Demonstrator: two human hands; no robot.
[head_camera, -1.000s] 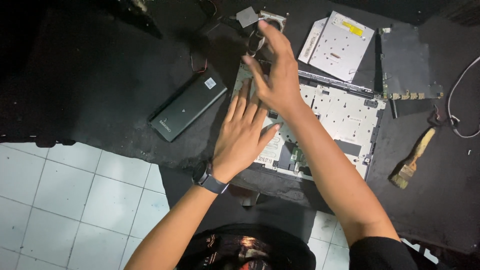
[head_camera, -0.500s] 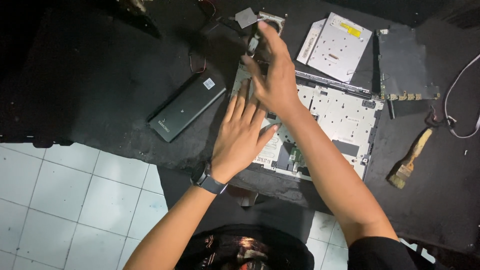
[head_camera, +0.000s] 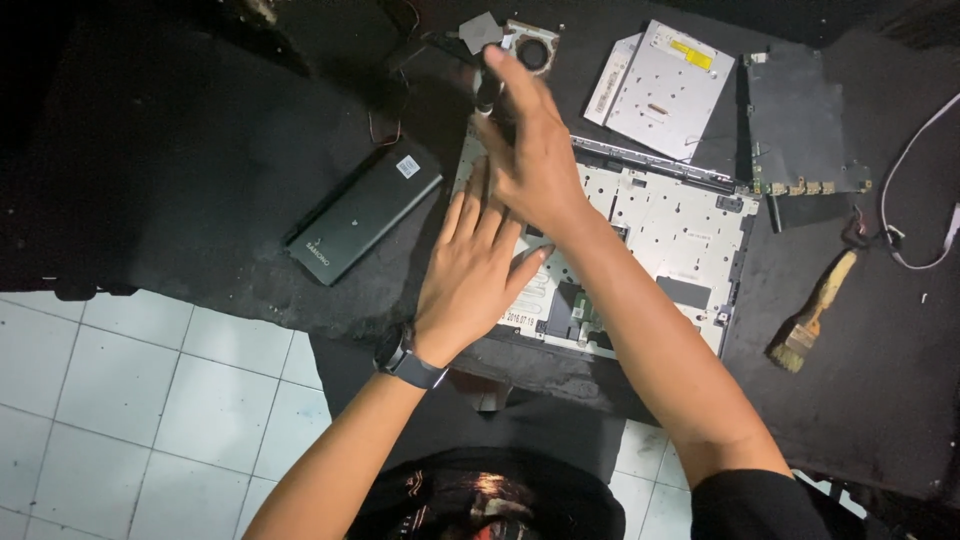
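The left hand (head_camera: 470, 270) is lying flat on the near left part of the opened laptop chassis (head_camera: 670, 235), fingers stretched out and spread, gripping nothing, with a dark watch (head_camera: 405, 357) sitting on its wrist. The right hand (head_camera: 530, 140) is crossing above it, reaching toward the far left corner of the chassis with fingers extended and loosely parted; its palm is facing down, so whether anything small is sitting under the fingertips is impossible to tell. The chassis, a pale metal frame with many small holes, is resting on a black mat (head_camera: 180, 150) in the middle of the view, and both hands and the right forearm are covering much of its left half. A black battery pack (head_camera: 362, 215) is lying just left of it on the mat. Beyond the fingertips a cooling fan (head_camera: 530, 48) is showing only partly, and the dark corner behind it is too dim to read. A silver optical drive (head_camera: 670, 88) and a dark circuit board (head_camera: 805, 120) are lying at the far right, the board fading into shadow. A paintbrush (head_camera: 815, 315) is resting to the right, and a white cable (head_camera: 915, 190) is running off the right edge. White floor tiles (head_camera: 140, 400) are showing at the lower left.
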